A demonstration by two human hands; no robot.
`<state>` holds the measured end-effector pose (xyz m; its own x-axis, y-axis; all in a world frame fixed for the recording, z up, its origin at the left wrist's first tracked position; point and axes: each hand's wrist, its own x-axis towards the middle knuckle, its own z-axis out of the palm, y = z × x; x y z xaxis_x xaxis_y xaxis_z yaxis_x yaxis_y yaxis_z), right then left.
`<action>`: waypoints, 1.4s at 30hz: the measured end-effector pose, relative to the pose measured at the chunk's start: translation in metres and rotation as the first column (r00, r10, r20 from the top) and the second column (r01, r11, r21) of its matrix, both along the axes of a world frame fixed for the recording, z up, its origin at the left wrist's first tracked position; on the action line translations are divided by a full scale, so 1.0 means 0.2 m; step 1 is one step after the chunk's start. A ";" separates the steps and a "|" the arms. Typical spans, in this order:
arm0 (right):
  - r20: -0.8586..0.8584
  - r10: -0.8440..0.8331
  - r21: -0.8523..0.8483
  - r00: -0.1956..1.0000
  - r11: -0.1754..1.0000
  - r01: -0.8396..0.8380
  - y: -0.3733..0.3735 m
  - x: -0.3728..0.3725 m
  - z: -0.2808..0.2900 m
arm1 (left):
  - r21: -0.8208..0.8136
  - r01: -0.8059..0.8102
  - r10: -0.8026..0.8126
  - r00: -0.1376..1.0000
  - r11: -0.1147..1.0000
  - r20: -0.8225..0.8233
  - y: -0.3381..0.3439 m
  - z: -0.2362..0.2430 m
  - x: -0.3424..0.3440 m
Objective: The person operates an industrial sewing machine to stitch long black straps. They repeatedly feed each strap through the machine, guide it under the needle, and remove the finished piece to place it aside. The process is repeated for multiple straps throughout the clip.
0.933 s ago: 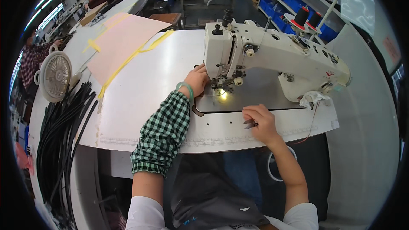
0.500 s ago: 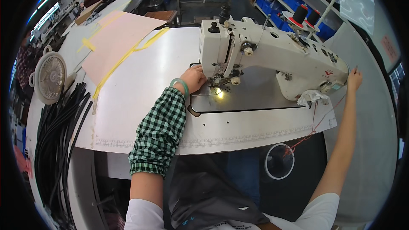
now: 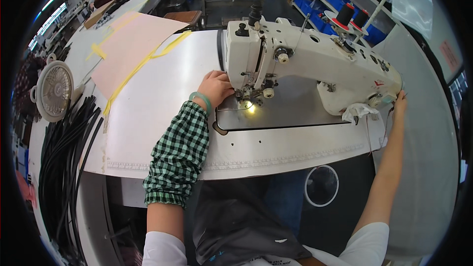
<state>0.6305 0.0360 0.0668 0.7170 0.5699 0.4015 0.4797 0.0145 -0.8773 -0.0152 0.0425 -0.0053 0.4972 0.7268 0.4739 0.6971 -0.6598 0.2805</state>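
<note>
My left hand point(image 3: 216, 88), with a green bangle at the wrist, has its fingers bent together beside the presser foot point(image 3: 245, 102) of a white sewing machine point(image 3: 315, 49). What the fingertips pinch is hidden. A narrow black strip point(image 3: 220, 51) runs behind that hand, left of the machine's head. At the machine's far right end, my right hand point(image 3: 400, 103) is closed by the handwheel side. Something thin sticks out at its fingers, too small to name. A thin dark reddish cord point(image 3: 378, 147) hangs below that hand.
Black strips point(image 3: 69, 152) hang in a bundle over the table's left side, near a round white basket point(image 3: 54, 91). Pink sheet point(image 3: 133, 47) with yellow tape lies behind. Thread spools point(image 3: 345, 15) stand on the machine. A white-rimmed round container point(image 3: 321, 185) sits below the table edge.
My right hand has come down and in toward the machine's end. The red cord has shifted from the round container toward that hand. More black strip shows behind my left hand.
</note>
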 end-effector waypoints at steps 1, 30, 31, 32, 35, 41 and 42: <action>0.051 -0.018 -0.083 0.999 0.996 0.022 -0.01 -0.01 0.01 | 0.038 -0.075 0.078 0.993 0.996 -0.088 -0.04 0.01 -0.02; 0.227 -0.066 -0.114 0.972 0.989 0.094 0.03 0.02 0.15 | -0.078 -0.261 0.267 0.960 0.962 0.082 -0.21 0.00 0.07; 0.244 -0.064 -0.194 0.968 0.974 0.113 0.02 0.08 0.18 | -0.082 -0.249 0.256 0.963 0.965 0.088 -0.21 -0.01 0.08; 0.224 -0.042 -0.174 0.974 0.981 0.082 0.04 0.06 0.15 | -0.084 -0.257 0.264 0.961 0.963 0.085 -0.21 -0.01 0.07; 0.153 -0.037 -0.116 0.987 0.992 0.055 0.00 0.10 -0.01 | -0.068 -0.254 0.259 0.962 0.965 0.089 -0.20 -0.01 0.07; 0.211 -0.145 0.025 0.967 0.989 0.143 -0.01 0.05 -0.15 | -0.093 -0.266 0.271 0.961 0.960 0.053 -0.20 -0.01 0.08; 0.254 -0.152 0.030 0.955 0.988 0.149 -0.01 0.06 -0.08 | -0.085 -0.264 0.269 0.962 0.961 0.050 -0.20 -0.01 0.07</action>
<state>0.6419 0.0348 0.0515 0.6675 0.4581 0.5870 0.6844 -0.0671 -0.7260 -0.0003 0.0018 -0.0079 0.2525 0.8646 0.4344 0.8250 -0.4269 0.3702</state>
